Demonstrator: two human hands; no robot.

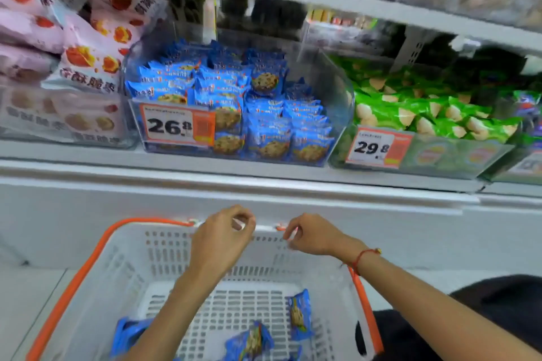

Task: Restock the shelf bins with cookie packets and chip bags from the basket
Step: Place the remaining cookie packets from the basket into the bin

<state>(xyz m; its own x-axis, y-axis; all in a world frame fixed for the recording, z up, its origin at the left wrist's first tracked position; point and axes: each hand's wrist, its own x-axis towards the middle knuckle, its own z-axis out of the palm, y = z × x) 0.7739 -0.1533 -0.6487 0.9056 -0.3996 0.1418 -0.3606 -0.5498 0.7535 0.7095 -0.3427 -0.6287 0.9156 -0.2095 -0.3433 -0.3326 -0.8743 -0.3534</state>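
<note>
Blue cookie packets lie in the basket, well below both hands' curled, empty fingers.

My left hand at lower centre of the frame, fingers curled with thumb meeting fingertips, my right hand just right of it, fingers curled downward, both forearms reaching up from the bottom edge, hands apart

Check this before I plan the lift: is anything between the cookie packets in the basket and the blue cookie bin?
Nothing visible blocks it. The bin with the 26.8 tag is open-topped, above the basket. Both hands, left and right, sit at the far rim over the packets.
</note>
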